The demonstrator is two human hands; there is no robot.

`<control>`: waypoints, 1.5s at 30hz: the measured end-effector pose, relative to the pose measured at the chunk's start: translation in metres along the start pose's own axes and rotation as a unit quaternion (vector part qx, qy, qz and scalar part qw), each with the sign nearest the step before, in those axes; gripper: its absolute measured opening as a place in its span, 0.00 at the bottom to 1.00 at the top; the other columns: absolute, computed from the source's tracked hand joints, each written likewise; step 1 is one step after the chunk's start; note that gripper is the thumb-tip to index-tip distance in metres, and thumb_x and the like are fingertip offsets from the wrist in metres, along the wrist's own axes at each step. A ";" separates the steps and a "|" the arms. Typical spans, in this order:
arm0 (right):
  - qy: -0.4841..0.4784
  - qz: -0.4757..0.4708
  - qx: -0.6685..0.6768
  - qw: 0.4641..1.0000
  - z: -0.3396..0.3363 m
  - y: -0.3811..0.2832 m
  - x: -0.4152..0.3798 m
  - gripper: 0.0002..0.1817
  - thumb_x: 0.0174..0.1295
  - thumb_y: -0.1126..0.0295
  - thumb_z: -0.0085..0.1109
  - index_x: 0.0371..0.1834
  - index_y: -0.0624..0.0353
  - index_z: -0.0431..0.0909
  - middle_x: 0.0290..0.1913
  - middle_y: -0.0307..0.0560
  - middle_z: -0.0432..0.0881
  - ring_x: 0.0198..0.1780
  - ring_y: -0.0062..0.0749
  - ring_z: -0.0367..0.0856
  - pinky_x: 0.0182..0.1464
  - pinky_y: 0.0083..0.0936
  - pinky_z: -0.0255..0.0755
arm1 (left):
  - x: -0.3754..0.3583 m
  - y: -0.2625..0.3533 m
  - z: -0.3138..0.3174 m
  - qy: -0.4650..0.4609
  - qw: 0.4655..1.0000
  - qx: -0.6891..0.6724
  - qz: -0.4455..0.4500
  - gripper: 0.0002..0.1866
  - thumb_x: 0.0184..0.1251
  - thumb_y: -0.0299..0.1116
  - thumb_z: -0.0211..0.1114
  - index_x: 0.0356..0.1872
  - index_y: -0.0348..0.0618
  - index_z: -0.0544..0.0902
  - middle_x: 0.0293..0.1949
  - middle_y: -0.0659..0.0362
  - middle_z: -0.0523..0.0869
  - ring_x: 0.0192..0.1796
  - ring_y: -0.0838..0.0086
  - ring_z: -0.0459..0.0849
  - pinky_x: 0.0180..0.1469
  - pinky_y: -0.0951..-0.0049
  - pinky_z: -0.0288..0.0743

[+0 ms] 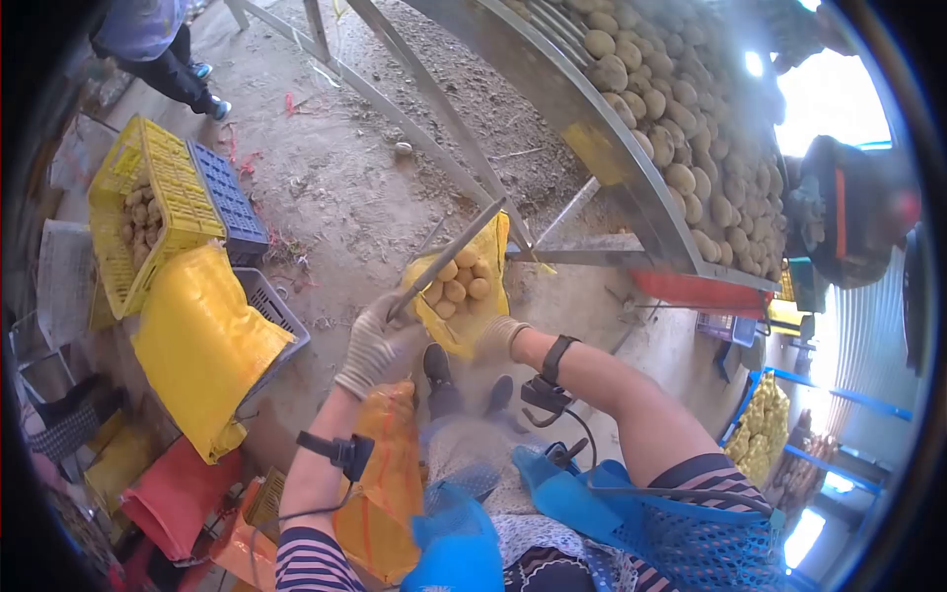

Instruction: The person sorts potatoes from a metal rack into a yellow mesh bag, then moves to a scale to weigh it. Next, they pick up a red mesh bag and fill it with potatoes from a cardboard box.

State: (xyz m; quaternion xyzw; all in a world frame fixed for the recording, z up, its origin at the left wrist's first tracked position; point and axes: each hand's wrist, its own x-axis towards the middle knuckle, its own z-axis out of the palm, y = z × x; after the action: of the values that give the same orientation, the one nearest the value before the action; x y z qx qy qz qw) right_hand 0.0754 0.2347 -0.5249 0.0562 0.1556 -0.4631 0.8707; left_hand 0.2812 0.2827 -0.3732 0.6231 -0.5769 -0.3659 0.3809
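Note:
My left hand (370,347), in a pale knitted glove, is closed around the near end of a long grey bar (449,255). The bar slants up and to the right across the mouth of a yellow sack (496,247). Several potatoes (456,286) lie inside the sack. At the sack's near edge, my gloved right hand (498,338) is closed on the yellow fabric; its fingers are partly blurred. My shoes (437,363) show on the floor just below.
A metal sorting table (602,163) heaped with potatoes (681,128) slopes across the upper right. To the left stand a yellow crate (163,153), a blue crate (225,197) and a yellow sack (202,345). People stand at upper left (148,39) and far right (853,212).

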 end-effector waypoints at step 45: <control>-0.346 -0.139 0.715 -0.591 0.009 -0.127 -0.592 0.13 0.53 0.66 0.52 0.34 0.59 0.85 0.35 0.54 0.86 0.37 0.47 0.85 0.36 0.43 0.77 | -0.138 0.175 0.236 -0.427 0.760 0.486 0.067 0.14 0.59 0.41 0.61 0.35 0.40 0.83 0.34 0.45 0.84 0.41 0.50 0.82 0.45 0.56 0.73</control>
State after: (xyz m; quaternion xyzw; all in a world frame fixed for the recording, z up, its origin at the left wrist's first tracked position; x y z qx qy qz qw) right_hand -0.3369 0.6283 -0.3193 -0.4077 0.7169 -0.0213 0.5651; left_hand -0.0164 0.4002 -0.3181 0.4634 -0.8205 -0.2382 -0.2353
